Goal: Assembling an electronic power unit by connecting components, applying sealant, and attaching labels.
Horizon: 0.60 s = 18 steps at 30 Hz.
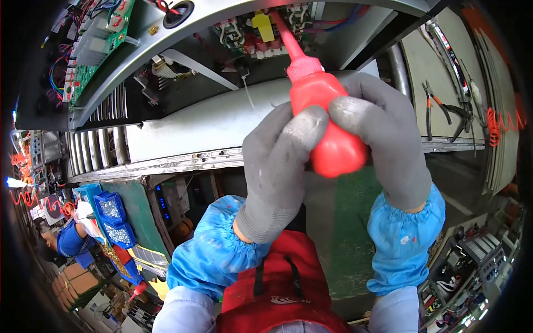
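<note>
A red squeeze bottle (322,89) with a long tapered nozzle is gripped between both my gloved hands. My left hand (277,161) wraps its left side, thumb pressed on the bottle's body. From the other side my right hand (391,133) closes round it, its thumb beside the left one. The nozzle points away from me, its tip among the parts of a circuit board (230,36) inside a metal chassis (222,83). Next to the tip sits a yellow block-shaped part (264,26). Where exactly the tip touches, I cannot tell.
Pliers with orange-black handles (438,105) lie on the bench at right, near a coiled red air hose (494,127). Blue bins (114,216) of small hardware stand at left. A green circuit board (105,50) fills the chassis's left part. Another person (72,238) is far left.
</note>
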Motion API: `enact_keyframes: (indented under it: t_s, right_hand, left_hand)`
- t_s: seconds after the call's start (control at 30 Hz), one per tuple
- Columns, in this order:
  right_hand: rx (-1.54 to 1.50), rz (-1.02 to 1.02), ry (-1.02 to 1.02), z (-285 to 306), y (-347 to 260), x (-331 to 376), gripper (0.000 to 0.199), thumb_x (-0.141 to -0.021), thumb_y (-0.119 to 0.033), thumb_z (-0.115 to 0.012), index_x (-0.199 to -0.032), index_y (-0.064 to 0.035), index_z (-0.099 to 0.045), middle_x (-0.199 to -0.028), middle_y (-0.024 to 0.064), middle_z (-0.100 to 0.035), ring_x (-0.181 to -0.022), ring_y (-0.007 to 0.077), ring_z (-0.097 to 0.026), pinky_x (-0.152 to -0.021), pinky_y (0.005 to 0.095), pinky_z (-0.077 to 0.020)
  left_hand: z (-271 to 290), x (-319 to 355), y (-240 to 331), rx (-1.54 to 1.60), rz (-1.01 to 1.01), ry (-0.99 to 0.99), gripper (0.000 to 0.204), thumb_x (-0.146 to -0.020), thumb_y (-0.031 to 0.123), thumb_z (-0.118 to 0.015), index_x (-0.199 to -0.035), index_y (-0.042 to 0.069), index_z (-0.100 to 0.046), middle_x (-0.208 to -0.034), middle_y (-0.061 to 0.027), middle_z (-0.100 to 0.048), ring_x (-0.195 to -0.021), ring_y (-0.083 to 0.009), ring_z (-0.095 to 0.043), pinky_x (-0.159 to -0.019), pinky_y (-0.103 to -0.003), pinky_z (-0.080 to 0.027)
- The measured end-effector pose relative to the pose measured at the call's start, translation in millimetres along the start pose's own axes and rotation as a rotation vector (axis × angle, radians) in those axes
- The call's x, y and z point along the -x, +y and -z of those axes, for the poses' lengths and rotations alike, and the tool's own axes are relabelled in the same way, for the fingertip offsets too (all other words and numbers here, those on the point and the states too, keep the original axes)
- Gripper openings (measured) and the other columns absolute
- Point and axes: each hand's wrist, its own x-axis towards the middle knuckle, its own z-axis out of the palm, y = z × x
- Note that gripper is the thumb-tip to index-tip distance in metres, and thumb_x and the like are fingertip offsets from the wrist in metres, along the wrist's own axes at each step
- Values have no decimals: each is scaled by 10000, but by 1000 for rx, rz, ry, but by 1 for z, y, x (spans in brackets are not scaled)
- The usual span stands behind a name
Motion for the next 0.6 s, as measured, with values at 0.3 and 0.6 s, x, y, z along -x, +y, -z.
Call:
enact_keyframes:
  t_s: [0.3,0.6]
  right_hand:
    - [78,-15,-29,10,3,9,264,-824,-228,-596,-919,19,-607,-808,31,-576,-740,89,-510,-652,260,-413]
    - [37,60,-20,8,1,0,251,-829,-236,-609,-871,10,-581,-771,22,-550,-721,78,-486,-633,263,-405]
  left_hand:
    - [-4,3,-9,-42,-39,-9,400,-943,304,-553,-1093,-59,-627,-831,-53,-595,-717,-99,-518,-628,-257,-422]
    - [-10,0,-2,47,1,25,443,-942,340,-534,-1116,-59,-615,-881,-58,-612,-751,-107,-545,-661,-267,-441]
